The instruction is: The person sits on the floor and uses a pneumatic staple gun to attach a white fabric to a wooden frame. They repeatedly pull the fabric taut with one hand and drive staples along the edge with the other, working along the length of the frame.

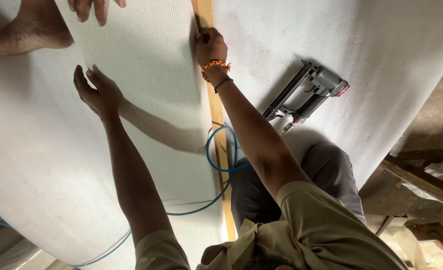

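- Right hand (210,46): fingers curled and clamped on the edge of the textured white fabric (141,85) where it meets the wooden strip (220,145); beaded bracelet and dark band at the wrist.
- Left hand (97,92): open, fingers spread, palm pressed flat on the fabric's left side; it grips nothing.
- Textured white fabric: a long panel lying down the middle of the view, on top of a plain white sheet (36,165), its right edge along the wooden strip. Judged light, soft and limp, likely to wrinkle or shift if pulled unevenly; best taken by the edge, with a flat palm holding the surface taut.
- Wooden strip: narrow, pale, stiff, running lengthwise under the fabric edge.
- Staple gun (309,95): grey, with a red end, lying on the white surface to the right of the right forearm, apart from both hands.
- Blue hose (220,165): loops across the wooden strip and over the fabric's near end, trailing off to the lower left; it could snag on the near edge.
- Another person's hand (94,7) and bare foot (29,30): at the fabric's far end, top left.
- Timber pieces (421,185): lower right, off the work surface.
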